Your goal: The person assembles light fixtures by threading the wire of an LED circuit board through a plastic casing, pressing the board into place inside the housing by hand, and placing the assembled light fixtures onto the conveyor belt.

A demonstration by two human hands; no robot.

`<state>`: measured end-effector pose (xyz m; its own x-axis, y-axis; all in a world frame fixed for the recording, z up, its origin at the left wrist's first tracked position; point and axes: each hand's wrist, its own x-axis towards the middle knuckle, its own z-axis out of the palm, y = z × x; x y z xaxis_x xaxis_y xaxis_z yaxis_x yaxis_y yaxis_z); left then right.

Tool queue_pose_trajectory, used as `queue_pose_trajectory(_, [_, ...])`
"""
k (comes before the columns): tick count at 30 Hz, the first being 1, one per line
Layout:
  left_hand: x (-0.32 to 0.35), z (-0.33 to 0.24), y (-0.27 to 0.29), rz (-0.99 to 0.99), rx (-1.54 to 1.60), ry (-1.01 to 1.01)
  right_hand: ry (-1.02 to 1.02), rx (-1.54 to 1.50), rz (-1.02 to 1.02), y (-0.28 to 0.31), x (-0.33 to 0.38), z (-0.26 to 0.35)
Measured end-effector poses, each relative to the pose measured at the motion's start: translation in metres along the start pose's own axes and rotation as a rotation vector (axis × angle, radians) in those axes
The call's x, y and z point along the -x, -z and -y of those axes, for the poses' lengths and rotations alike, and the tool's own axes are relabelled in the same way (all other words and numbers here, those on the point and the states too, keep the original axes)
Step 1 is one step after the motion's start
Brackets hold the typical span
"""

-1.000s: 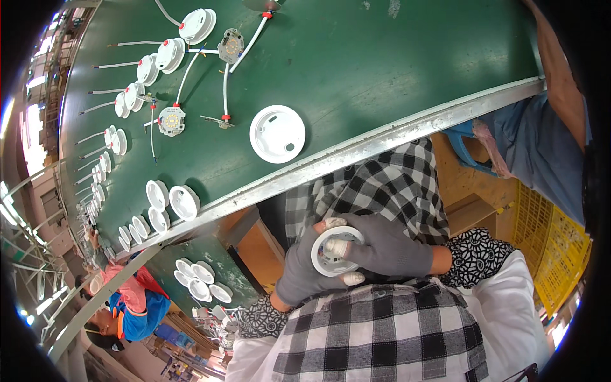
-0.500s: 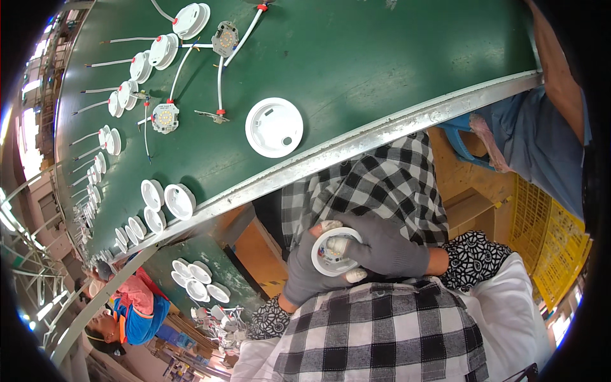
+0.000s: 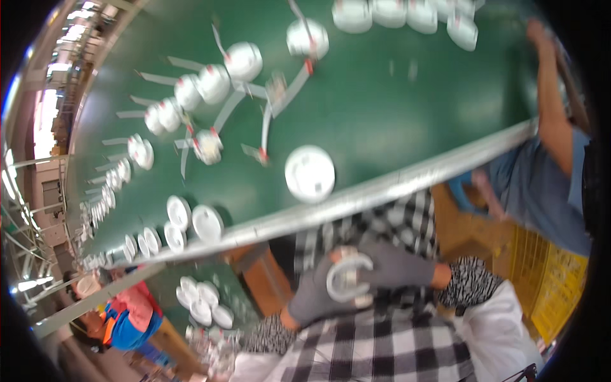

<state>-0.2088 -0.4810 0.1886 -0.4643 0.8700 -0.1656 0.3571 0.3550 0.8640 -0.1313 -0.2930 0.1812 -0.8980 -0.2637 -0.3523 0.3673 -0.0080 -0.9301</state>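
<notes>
Close to my body, a white round lamp housing (image 3: 332,286) is held between both hands above my checkered clothing. My left hand (image 3: 310,297), in a grey glove, closes around its left side. My right hand (image 3: 400,264), gloved likewise, grips it from the right, with covered fingertips lying across its opening. In the earlier frame a small circuit board shows inside this housing; now blur hides it. On the green table beyond lies another white round housing (image 3: 310,174). Farther left are a circuit board (image 3: 208,146) with a white cable and another board (image 3: 277,89).
Rows of white housings with cables (image 3: 213,84) run along the table's left. White cups (image 3: 207,223) stand near its metal edge (image 3: 382,188). More white cups (image 3: 200,312) lie on a lower surface. A co-worker's arm (image 3: 552,102) is at right, beside a yellow crate (image 3: 560,286).
The whole view has shifted, so the table and its things appear lower and farther right, and blurred. Both hands keep hold of the lamp housing.
</notes>
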Motion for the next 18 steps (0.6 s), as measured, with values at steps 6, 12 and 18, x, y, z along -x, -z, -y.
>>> queue_pose_trajectory(6, [-0.003,-0.014,0.056,-0.458,-0.157,-0.149,0.295,0.222,-0.165,0.091,0.029,0.062])
queue_pose_trajectory(12, [-0.008,-0.033,0.074,-0.657,0.001,0.095,0.39,1.129,-0.737,0.15,-0.035,0.1])
queue_pose_trajectory(18, [-0.034,-0.033,0.098,-0.616,-0.198,0.008,0.323,1.676,-1.026,0.226,-0.095,0.05])
